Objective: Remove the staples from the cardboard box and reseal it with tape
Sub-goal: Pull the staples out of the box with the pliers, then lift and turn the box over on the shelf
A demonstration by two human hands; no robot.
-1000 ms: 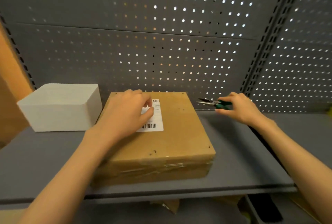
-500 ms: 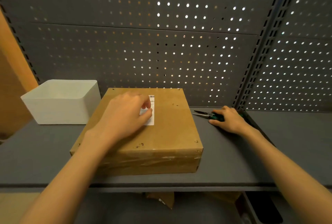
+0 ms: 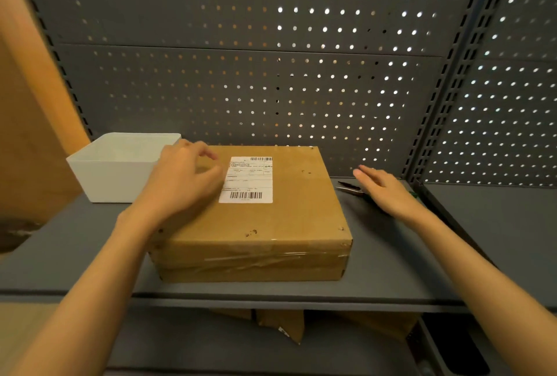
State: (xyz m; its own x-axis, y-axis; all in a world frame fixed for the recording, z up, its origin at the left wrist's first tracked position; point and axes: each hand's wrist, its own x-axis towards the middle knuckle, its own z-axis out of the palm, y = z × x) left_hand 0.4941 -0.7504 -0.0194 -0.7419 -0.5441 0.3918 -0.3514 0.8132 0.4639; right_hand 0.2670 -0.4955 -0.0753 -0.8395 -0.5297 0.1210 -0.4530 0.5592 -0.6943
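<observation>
A flat brown cardboard box lies on the grey shelf, a white shipping label on its top and clear tape across its front side. My left hand hovers over the box's left top with fingers loosely curled, holding nothing. Green-handled pliers lie on the shelf just right of the box. My right hand is above them with straight fingers, covering the handles; only the metal jaws show.
A white open bin stands on the shelf left of the box. A perforated grey back panel rises behind. A brown cardboard surface fills the left edge. Cardboard pieces lie on the shelf below.
My right hand set the pliers down on the shelf and let go, its fingers now straight. My left hand slid left off the label and lifted slightly.
</observation>
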